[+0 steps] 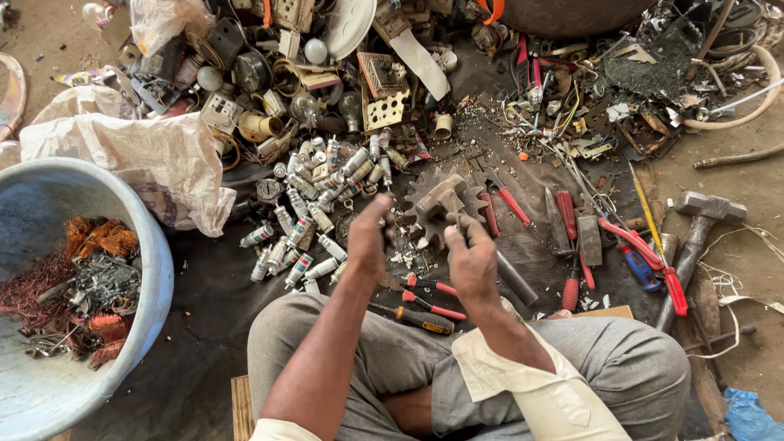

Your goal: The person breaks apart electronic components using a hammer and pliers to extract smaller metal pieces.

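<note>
I sit cross-legged over a dark mat strewn with scrap. My left hand (371, 237) is closed around a small dark part held at chest height. My right hand (471, 260) is closed too, its fingers pinching a small piece close to the left hand; what the piece is I cannot make out. Just beyond both hands a rusty toothed gear (439, 204) lies on the mat. Several small cylindrical fuses (314, 220) with metal caps are scattered to the left of my hands.
A pale blue tub (155, 269) with copper wire and metal scraps stands at left, beside a white sack (131, 147). Red-handled pliers (645, 253), screwdrivers (420, 318) and a hammer (694, 237) lie at right. A heap of electrical scrap (327, 73) fills the far side.
</note>
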